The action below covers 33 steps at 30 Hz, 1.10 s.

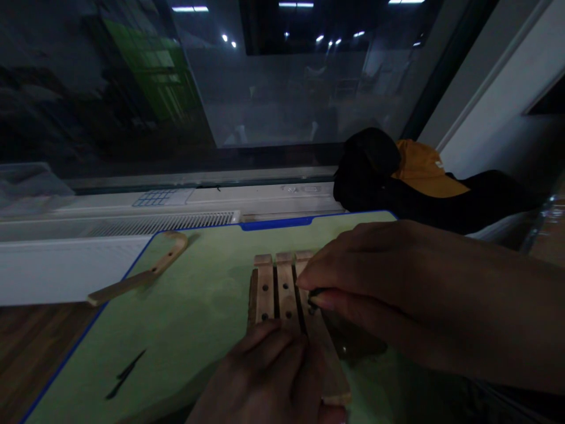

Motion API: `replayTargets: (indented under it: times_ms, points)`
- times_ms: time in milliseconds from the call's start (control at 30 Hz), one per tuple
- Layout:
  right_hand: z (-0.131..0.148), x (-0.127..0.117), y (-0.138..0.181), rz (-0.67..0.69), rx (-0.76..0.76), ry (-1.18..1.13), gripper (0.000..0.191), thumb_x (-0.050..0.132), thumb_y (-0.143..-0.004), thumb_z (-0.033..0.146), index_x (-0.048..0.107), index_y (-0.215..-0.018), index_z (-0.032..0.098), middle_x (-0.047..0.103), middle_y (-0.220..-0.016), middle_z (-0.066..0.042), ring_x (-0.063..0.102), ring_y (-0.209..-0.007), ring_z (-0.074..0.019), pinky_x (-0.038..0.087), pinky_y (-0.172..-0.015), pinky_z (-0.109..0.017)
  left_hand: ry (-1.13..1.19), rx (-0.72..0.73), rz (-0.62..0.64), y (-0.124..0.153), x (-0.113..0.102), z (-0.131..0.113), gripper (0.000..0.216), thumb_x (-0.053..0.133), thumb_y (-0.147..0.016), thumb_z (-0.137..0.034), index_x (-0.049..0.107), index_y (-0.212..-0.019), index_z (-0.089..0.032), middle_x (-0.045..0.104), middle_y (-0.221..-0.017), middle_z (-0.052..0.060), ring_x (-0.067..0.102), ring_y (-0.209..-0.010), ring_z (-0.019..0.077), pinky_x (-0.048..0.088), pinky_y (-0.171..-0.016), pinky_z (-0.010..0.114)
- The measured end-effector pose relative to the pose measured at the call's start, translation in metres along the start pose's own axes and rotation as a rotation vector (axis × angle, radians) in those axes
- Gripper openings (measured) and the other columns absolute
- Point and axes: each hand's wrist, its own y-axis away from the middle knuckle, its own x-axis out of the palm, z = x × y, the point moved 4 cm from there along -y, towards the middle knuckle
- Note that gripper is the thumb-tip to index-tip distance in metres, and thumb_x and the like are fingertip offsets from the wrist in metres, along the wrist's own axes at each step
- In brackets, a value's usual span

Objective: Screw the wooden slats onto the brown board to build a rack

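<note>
Three pale wooden slats (287,299), with round holes and notched upper ends, lie side by side. A darker brown piece shows under their edges. My left hand (269,377) is closed over their lower part, and its fingers hide much of the left and middle slats. On the rightmost slat, my right hand (375,288) pinches a small dark piece (314,293) between thumb and finger, beside a hole. Its exact kind is too small and dim to make out.
The slats rest on a light green board (212,294) with a blue edge. A curved wooden piece with holes (152,270) overhangs its left side. Thin black marks or strips (126,375) show at lower left. Behind are a radiator (168,224), an orange cap (424,168) and dark clothing (366,165).
</note>
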Motion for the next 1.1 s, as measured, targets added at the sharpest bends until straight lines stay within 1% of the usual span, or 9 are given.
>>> replayTargets:
  times_ms: [133,233,367,567,733,833,967,1033,1100]
  points:
    - [0.000,0.000,-0.002,0.045,0.030,-0.023,0.026,0.044,-0.090,0.018,0.058,-0.110,0.026,0.066,-0.097,0.004,0.060,-0.080,-0.0113,0.040,-0.065,-0.026,0.024,-0.013,0.003,-0.001,0.000,0.002,0.037,0.034,-0.094,-0.037,0.063,-0.085,-0.016,0.067,-0.077,0.004,0.066,-0.075,0.0205,0.056,-0.072,0.037]
    - [0.000,0.001,-0.002,0.018,0.022,-0.028,0.024,0.044,-0.090,0.020,0.059,-0.108,0.026,0.066,-0.094,0.004,0.060,-0.076,-0.0106,0.040,-0.063,-0.026,0.051,-0.044,-0.016,-0.003,-0.003,0.002,0.038,0.036,-0.093,-0.041,0.063,-0.088,-0.016,0.068,-0.079,0.005,0.065,-0.076,0.0204,0.056,-0.071,0.035]
    - [0.000,0.000,-0.001,-0.033,0.002,-0.007,0.025,0.046,-0.089,0.022,0.059,-0.109,0.028,0.066,-0.094,0.006,0.060,-0.075,-0.0101,0.040,-0.060,-0.025,0.069,-0.066,-0.036,-0.003,-0.003,0.001,0.033,0.037,-0.093,-0.034,0.064,-0.087,-0.016,0.068,-0.079,0.004,0.066,-0.076,0.0202,0.056,-0.074,0.036]
    - [0.002,0.001,-0.001,-0.016,0.003,0.018,0.021,0.046,-0.089,0.023,0.060,-0.104,0.027,0.066,-0.092,0.008,0.061,-0.078,-0.0087,0.040,-0.059,-0.024,0.009,0.014,-0.008,-0.001,0.005,0.000,0.034,0.031,-0.094,-0.026,0.064,-0.089,-0.016,0.069,-0.082,0.005,0.067,-0.078,0.0207,0.056,-0.078,0.038]
    - [0.002,0.001,-0.002,-0.015,0.003,0.024,0.023,0.044,-0.090,0.024,0.057,-0.109,0.029,0.065,-0.094,0.009,0.060,-0.078,-0.0085,0.040,-0.061,-0.024,-0.037,0.020,-0.046,-0.005,0.000,0.000,0.037,0.028,-0.094,-0.023,0.064,-0.091,-0.016,0.069,-0.094,0.009,0.067,-0.086,0.0213,0.055,-0.082,0.037]
    - [0.001,0.002,-0.001,-0.004,0.007,0.022,0.022,0.045,-0.090,0.023,0.057,-0.108,0.029,0.065,-0.092,0.009,0.060,-0.076,-0.0080,0.040,-0.061,-0.024,-0.013,0.019,0.000,-0.005,0.000,-0.001,0.034,0.030,-0.094,-0.024,0.063,-0.094,-0.015,0.069,-0.093,0.010,0.067,-0.086,0.0211,0.054,-0.084,0.036]
    - [0.000,0.002,0.000,-0.035,-0.005,0.030,0.024,0.046,-0.090,0.023,0.055,-0.112,0.027,0.065,-0.098,0.007,0.060,-0.082,-0.0087,0.040,-0.061,-0.024,0.052,-0.004,0.048,-0.003,0.000,-0.001,0.030,0.034,-0.093,-0.024,0.063,-0.095,-0.016,0.069,-0.089,0.008,0.066,-0.085,0.0217,0.053,-0.084,0.037]
    - [-0.001,0.001,0.001,-0.027,0.006,0.023,0.023,0.045,-0.090,0.023,0.055,-0.110,0.028,0.065,-0.096,0.008,0.060,-0.080,-0.0082,0.040,-0.061,-0.023,0.095,-0.021,0.060,-0.004,-0.003,0.002,0.028,0.039,-0.093,-0.030,0.063,-0.095,-0.016,0.069,-0.088,0.007,0.066,-0.085,0.0224,0.053,-0.083,0.038]
    - [-0.002,0.001,0.000,-0.003,0.029,0.006,0.019,0.046,-0.090,0.024,0.057,-0.105,0.029,0.064,-0.090,0.009,0.059,-0.074,-0.0074,0.040,-0.060,-0.023,0.187,-0.046,0.097,-0.006,-0.007,0.007,0.029,0.048,-0.088,-0.042,0.064,-0.092,-0.017,0.069,-0.090,0.006,0.065,-0.086,0.0228,0.053,-0.080,0.037]
